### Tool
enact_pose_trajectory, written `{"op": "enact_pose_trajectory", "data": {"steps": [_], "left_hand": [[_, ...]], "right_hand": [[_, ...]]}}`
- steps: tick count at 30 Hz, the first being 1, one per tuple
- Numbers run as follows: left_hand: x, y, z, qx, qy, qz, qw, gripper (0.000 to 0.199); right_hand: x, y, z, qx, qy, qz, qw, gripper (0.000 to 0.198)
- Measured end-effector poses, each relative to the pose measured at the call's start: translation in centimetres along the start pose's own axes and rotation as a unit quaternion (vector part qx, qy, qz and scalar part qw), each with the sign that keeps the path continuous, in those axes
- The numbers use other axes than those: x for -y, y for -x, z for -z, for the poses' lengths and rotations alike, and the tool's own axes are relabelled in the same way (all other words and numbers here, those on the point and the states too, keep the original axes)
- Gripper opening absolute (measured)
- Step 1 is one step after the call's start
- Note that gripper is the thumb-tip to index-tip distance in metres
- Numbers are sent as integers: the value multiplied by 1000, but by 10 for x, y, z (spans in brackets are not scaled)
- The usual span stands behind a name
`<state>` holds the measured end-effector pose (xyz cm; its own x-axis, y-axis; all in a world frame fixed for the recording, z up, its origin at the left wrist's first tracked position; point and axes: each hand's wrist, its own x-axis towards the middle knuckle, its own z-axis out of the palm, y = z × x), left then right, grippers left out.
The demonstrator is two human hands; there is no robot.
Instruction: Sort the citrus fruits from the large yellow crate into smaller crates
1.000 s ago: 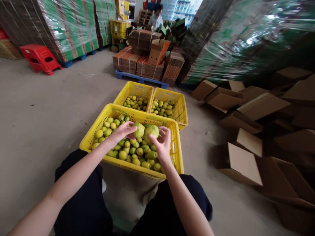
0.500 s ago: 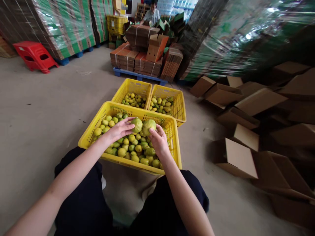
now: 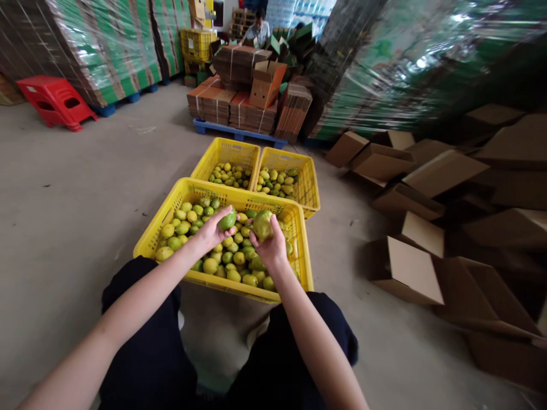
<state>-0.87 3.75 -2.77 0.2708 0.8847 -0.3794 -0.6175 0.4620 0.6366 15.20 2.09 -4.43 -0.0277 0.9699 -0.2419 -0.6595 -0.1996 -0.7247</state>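
Note:
A green lemon (image 3: pixel 227 220) is gripped in my left hand (image 3: pixel 211 232), above the large yellow crate (image 3: pixel 158 228). My right hand (image 3: pixel 272 244) has its fingers and thumb around a yellow-green lemon (image 3: pixel 262 225), a short way to the right of the other. Both fruits are held apart from each other. Below them the crate is filled with many loose lemons (image 3: pixel 210 265), from yellow to green, and my hands cover part of this pile.
Two smaller yellow crates (image 3: pixel 294 154) with lemons adjoin the far side. Open cardboard boxes (image 3: pixel 412 267) lie on the right. Behind stand flattened cartons on a blue pallet (image 3: pixel 239 134), wrapped stacks, and a person (image 3: pixel 258 29). A red stool (image 3: pixel 55 99) is at left.
My hands have drawn slightly apart, and both lemons have turned in the fingers. The left one now shows a greener side. The whole view has shifted a little.

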Motion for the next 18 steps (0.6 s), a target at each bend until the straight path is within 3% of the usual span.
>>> {"op": "enact_pose_trajectory", "data": {"steps": [6,12,18], "left_hand": [[12,-6,-10,13,24,5,1000,28],[14,-15,-14,-29,63,43,997,28],[7,-12,-19,-76,105,35,991,25]], "right_hand": [[-5,-1,3,-18,-10,-7,1000,30],[-10,-13,8,-28,0,-32,999,41],[-7,-12,8,-40,-15,-16,999,35]]}}
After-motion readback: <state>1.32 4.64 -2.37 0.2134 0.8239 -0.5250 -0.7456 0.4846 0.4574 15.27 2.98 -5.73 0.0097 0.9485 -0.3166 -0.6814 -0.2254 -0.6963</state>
